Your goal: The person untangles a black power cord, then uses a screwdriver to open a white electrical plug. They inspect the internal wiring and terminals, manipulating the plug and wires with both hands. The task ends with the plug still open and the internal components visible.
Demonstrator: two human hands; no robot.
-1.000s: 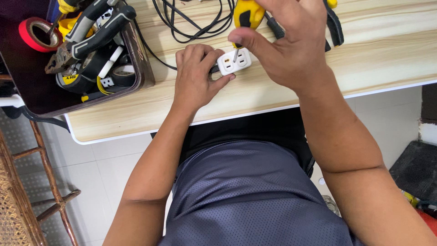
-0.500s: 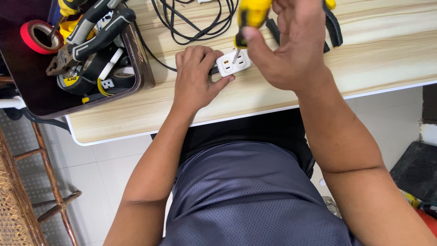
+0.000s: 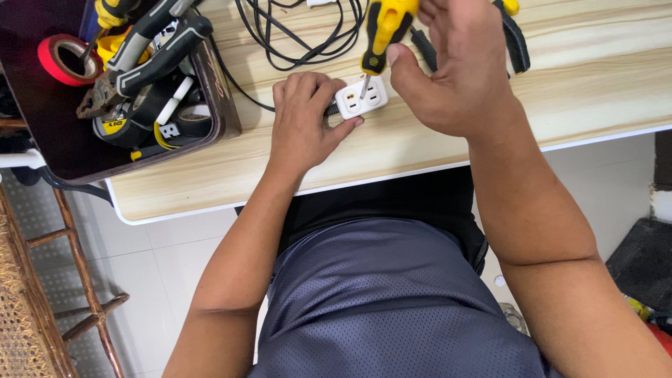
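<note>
A white socket block [image 3: 362, 99] is pinned flat on the wooden table [image 3: 595, 77] by the left hand [image 3: 302, 119]. A yellow-handled screwdriver [image 3: 381, 35] is gripped by the right hand [image 3: 458, 77], tip on the block; a slip could gouge fingers.

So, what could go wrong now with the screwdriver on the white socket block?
1. The screwdriver tip stands on the small white socket block, which only the left hand steadies; the tip might slip toward those fingers.
2. The right hand looks half open around the handle, so the tool could tilt.
3. The black cable lies coiled close behind and might snag.
</note>
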